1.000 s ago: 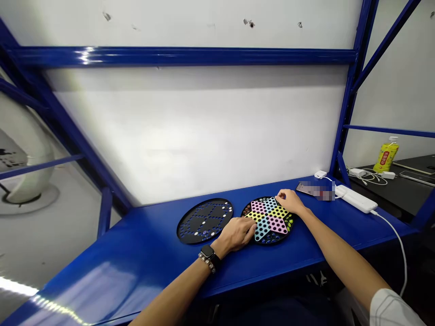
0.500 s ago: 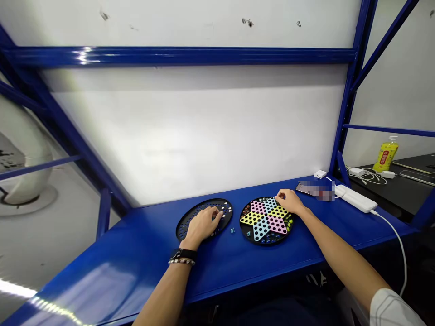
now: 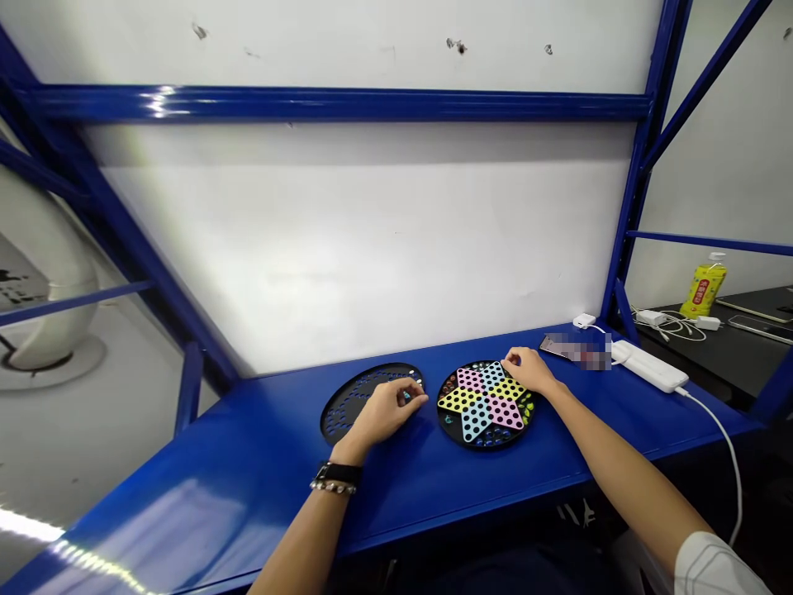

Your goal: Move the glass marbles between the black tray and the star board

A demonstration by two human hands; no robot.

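Observation:
A round board with a coloured star (image 3: 485, 402) lies on the blue shelf (image 3: 434, 479), with small marbles in its holes. To its left lies a black round perforated tray (image 3: 347, 401) holding a few white marbles. My left hand (image 3: 384, 411) hovers over the tray's right edge, fingers curled in a pinch on a small blue marble (image 3: 407, 396). My right hand (image 3: 528, 368) rests with bent fingers on the far right rim of the star board. A watch and a bead bracelet (image 3: 335, 480) sit on my left wrist.
A phone (image 3: 573, 348) and a white power strip (image 3: 648, 366) with its cable lie on the shelf at the right. Beyond a blue upright, a black table holds a yellow bottle (image 3: 703, 287), chargers and cables. A white wall stands behind the shelf.
My left hand went from the star board's left edge to the black tray, then drew back towards the gap between the boards. A blue marble that lay there is now between its fingers.

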